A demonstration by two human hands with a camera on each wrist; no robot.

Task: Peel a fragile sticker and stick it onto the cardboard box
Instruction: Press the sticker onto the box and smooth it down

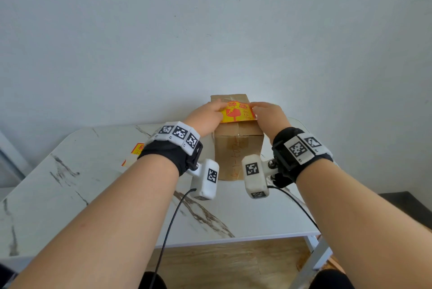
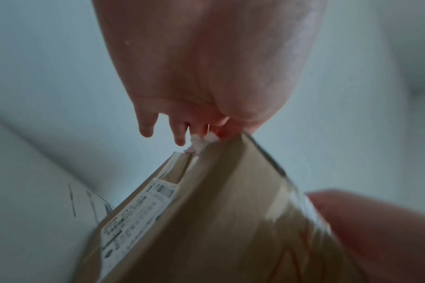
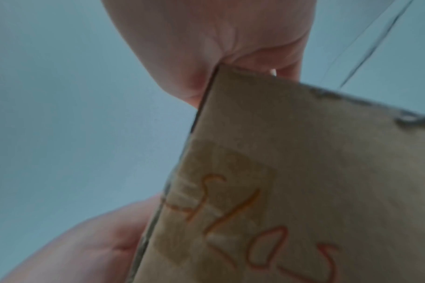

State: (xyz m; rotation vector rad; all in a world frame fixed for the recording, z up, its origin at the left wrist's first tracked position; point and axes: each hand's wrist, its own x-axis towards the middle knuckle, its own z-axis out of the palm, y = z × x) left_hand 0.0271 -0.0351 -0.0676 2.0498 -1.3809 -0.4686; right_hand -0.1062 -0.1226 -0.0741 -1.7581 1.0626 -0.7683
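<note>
A brown cardboard box point(image 1: 238, 148) stands upright on the marble table point(image 1: 93, 171). Over its top lies a yellow fragile sticker point(image 1: 237, 113) with red print. My left hand point(image 1: 219, 111) pinches the sticker's left edge, and my right hand point(image 1: 254, 108) pinches its right edge. In the left wrist view the left hand point(image 2: 206, 76) has curled fingers, and a white bit of the sticker point(image 2: 201, 141) shows at the top edge of the box point(image 2: 230, 210). The right wrist view shows the right hand point(image 3: 218, 38) curled over the top corner of the box point(image 3: 303, 153).
A sheet with another yellow sticker point(image 1: 135, 150) lies on the table left of the box, partly behind my left wrist. A white shipping label point(image 2: 139, 214) is on the box's left side. Orange handwriting point(image 3: 243, 220) runs down the front. A wall stands close behind.
</note>
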